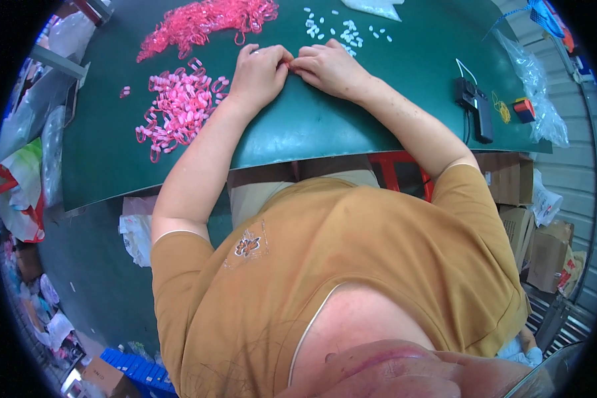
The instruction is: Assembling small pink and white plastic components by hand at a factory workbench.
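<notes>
My left hand point(261, 74) and my right hand point(330, 69) meet over the green table point(298, 126), fingertips pinched together. Whatever they hold between them is too small and covered to make out. To the left of my left hand lies a pile of pink loops with pale pink oval pieces point(182, 99). Beyond it spreads a larger heap of translucent pink-red loops point(209, 23). Small white oval pieces point(349, 33) are scattered just past my right hand. One stray pink piece point(125, 92) sits apart at the left.
On the right of the table are a black device with a white cable point(483, 119), yellow bands point(502, 109), a small multicoloured block point(524, 109) and a clear plastic bag point(537, 86). Another plastic bag point(378, 8) lies at the far edge. Cardboard boxes point(550, 255) stand below right.
</notes>
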The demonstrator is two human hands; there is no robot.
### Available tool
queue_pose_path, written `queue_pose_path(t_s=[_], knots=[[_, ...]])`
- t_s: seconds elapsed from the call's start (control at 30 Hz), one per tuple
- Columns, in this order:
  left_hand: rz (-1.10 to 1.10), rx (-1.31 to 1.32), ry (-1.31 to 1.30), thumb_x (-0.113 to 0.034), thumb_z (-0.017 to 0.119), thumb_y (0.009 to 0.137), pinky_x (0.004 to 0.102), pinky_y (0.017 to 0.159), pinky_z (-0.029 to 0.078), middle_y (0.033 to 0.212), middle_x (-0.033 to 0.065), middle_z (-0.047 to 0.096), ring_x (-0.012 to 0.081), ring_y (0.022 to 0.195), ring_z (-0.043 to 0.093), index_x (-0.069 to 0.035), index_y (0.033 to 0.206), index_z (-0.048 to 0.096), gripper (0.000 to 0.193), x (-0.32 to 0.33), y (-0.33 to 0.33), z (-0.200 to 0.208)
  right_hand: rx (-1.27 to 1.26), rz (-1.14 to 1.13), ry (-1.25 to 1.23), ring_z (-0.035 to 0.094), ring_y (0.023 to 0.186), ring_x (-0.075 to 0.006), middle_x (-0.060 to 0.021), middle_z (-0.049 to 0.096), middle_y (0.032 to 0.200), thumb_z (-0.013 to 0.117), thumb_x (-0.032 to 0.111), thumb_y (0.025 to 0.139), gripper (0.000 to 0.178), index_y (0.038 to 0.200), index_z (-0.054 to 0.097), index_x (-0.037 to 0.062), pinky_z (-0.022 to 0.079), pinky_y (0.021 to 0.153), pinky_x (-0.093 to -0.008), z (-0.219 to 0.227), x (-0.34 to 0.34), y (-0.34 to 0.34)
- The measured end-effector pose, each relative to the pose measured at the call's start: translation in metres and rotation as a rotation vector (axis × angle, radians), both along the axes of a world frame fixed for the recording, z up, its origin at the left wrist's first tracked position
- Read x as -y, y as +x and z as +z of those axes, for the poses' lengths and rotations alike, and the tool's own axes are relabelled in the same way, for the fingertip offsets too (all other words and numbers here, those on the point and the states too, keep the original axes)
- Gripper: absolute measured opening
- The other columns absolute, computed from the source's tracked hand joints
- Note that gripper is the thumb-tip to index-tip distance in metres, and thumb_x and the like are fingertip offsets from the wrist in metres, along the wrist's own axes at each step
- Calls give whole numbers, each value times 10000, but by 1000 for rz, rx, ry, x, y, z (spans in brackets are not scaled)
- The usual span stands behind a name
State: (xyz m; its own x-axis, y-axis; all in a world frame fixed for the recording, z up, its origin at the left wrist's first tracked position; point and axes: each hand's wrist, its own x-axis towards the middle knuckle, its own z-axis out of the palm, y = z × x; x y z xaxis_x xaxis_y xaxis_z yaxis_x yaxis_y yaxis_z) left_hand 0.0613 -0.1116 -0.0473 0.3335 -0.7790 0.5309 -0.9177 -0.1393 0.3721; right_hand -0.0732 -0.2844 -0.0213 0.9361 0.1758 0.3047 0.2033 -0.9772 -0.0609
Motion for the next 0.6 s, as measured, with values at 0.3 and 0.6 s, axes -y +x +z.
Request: queue_pose_path(t_s=[0.3, 0.6], knots=[[-20, 20, -7, -148, 691, 963, 503, 1109, 437, 920, 64, 756, 259, 918, 736, -110, 1001, 708, 57, 0, -5, 3, 4, -33, 519, 722, 947, -290, -83, 726, 1007, 709, 205, 988, 197, 1131, 786, 93, 578, 825, -388, -3, 13, -7], [-32, 7, -8, -142, 676, 959, 516, 1095, 435, 942, 69, 761, 267, 960, 734, -117, 997, 704, 53, 1, -3, 4, 14, -15, 56, 695, 1014, -236, -34, 691, 993, 666, 257, 1009, 153, 1060, 770, 157, 476, 867, -433, 7, -1, -9]])
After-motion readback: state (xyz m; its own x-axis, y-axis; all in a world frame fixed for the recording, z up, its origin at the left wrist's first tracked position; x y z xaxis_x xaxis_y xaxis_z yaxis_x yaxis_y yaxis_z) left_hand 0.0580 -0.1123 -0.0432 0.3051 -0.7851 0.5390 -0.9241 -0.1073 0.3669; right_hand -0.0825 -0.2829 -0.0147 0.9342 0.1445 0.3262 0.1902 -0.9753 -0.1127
